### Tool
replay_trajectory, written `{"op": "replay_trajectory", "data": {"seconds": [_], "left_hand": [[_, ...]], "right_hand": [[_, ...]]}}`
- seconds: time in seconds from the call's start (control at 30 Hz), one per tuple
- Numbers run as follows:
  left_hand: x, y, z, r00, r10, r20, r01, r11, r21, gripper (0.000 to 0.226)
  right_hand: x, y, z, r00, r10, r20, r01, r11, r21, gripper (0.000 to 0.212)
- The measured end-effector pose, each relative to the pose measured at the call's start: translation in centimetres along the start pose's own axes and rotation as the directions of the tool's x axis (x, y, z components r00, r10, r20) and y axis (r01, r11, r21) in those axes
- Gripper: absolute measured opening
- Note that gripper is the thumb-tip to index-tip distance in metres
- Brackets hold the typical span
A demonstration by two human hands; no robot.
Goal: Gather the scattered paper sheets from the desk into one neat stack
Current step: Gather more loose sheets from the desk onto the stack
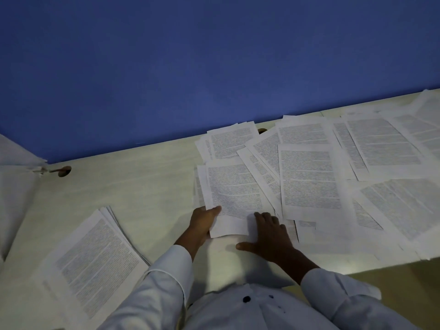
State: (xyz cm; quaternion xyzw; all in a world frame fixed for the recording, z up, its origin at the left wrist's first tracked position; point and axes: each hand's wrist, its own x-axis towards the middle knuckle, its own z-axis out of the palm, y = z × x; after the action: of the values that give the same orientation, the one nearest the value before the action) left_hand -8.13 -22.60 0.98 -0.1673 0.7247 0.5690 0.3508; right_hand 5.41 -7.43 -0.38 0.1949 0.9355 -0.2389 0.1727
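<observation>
**Stack begun at your left, most of the sheets yet to gather**

Nearest you, your white shirt (250, 308) fills the bottom of the head view, and both arms reach out over the bench (142, 177).

Beside your left forearm lies the stack (95, 256). It is a pile of printed pages with its edges fanned a little, set at an angle to the bench edge. I judge that much done, though it needs squaring.

The larger share is left. The scattered sheets (357, 163) overlap one another from the middle of the bench out to the right edge of the view, and some reach the blue wall (190, 55). More paper shows at the far left, too dim to make out.

Your left grip (202, 222) pinches the near-left corner of the top sheet (235, 194), with the thumb on the printed face and the fingers tucked under. Your right grip (269, 234) is spread flat. Its fingertips press the near margin of that same sheet, the thumb lies out on bare bench, and it holds nothing.

That sheet lies just ahead of you in the middle of the bench, on top of others and well apart from the stack.
</observation>
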Motion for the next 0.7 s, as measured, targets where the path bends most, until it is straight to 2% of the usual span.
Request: {"op": "replay_trajectory", "data": {"seconds": [0.07, 0.17, 0.27, 0.33, 0.37, 0.4, 0.43, 0.47, 0.53, 0.7], "left_hand": [[-0.3, 0.4, 0.0, 0.998, 0.013, 0.054, -0.016, 0.998, 0.056, 0.037], [-0.8, 1.1, -0.1, 0.981, 0.048, 0.189, -0.063, 0.995, 0.075, 0.038], [-0.4, 2.0, -0.7, 0.953, 0.002, 0.305, -0.003, 1.000, 0.005, 0.053], [1.0, 2.1, -1.4, 0.972, -0.003, 0.234, -0.009, 0.999, 0.047, 0.050], [2.0, 2.1, -1.8, 0.990, 0.032, 0.138, -0.058, 0.980, 0.192, 0.043], [3.0, 2.1, -2.3, 0.995, 0.095, 0.029, -0.098, 0.911, 0.400, 0.036], [3.8, 2.0, -2.7, 0.984, 0.164, -0.072, -0.094, 0.816, 0.571, 0.038], [4.1, 2.1, -3.0, 0.972, 0.193, -0.135, -0.059, 0.754, 0.654, 0.047], [4.6, 2.2, -2.9, 0.965, 0.186, -0.183, -0.016, 0.743, 0.669, 0.057], [3.9, 2.7, -1.2, 0.975, 0.164, -0.152, -0.039, 0.792, 0.609, 0.064]], "right_hand": [[-0.1, -1.3, 0.2, 0.996, -0.042, -0.080, 0.043, 0.999, 0.012, 0.103], [0.0, -1.9, 0.1, 0.978, -0.103, -0.183, 0.111, 0.993, 0.036, 0.064], [-0.1, -1.5, -0.4, 0.951, 0.042, -0.306, 0.044, 0.962, 0.269, 0.036], [0.0, -1.3, -0.9, 0.935, 0.209, -0.287, -0.064, 0.894, 0.443, 0.038], [0.0, -1.1, -1.0, 0.930, 0.277, -0.243, -0.116, 0.846, 0.521, 0.042], [-0.2, -1.0, -1.2, 0.925, 0.323, -0.199, -0.150, 0.793, 0.591, 0.051], [-0.4, -1.0, -1.3, 0.924, 0.341, -0.170, -0.159, 0.751, 0.642, 0.061], [-0.7, -1.0, -1.3, 0.925, 0.350, -0.146, -0.168, 0.723, 0.669, 0.068], [-0.9, -1.0, -0.9, 0.928, 0.353, -0.118, -0.182, 0.706, 0.684, 0.064], [-1.6, -1.9, 0.1, 0.941, 0.319, -0.114, -0.173, 0.743, 0.646, 0.045]]}}
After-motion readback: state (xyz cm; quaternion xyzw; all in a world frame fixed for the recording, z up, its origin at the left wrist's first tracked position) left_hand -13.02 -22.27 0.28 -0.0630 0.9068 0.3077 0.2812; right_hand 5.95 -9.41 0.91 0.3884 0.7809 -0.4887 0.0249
